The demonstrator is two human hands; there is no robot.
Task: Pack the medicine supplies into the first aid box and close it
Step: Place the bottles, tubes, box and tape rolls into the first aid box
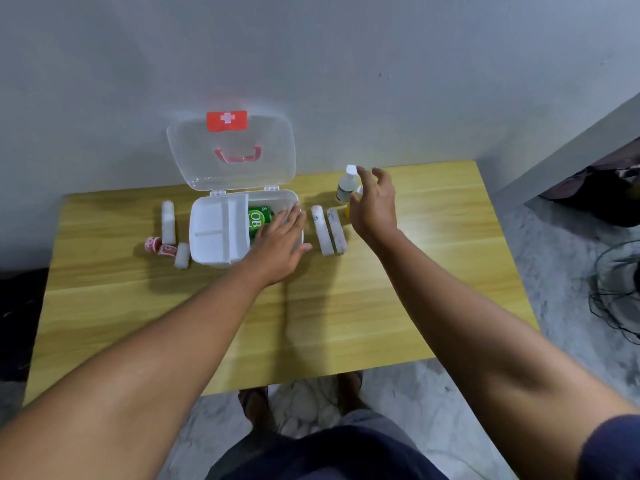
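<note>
The white first aid box (pixel 207 244) stands open at the back of the table, its clear lid (pixel 232 150) leaning on the wall. A white divider tray fills its left part and a green carton (pixel 258 218) lies in the right part. My left hand (pixel 280 242) rests flat, fingers spread, over the box's right side. My right hand (pixel 375 202) hovers open just right of a clear bottle (pixel 346 185) with a white cap, hiding a small yellow item. Two white rolls (pixel 327 230) lie right of the box. Left of it lie a tall white roll (pixel 168 221), a short one (pixel 181 255) and two red-and-white tape rolls (pixel 159 247).
The wooden table (pixel 311 306) stands against a grey wall. Dark cables (pixel 613 299) and a dark bundle lie on the marble floor to the right. My feet show under the table's front edge.
</note>
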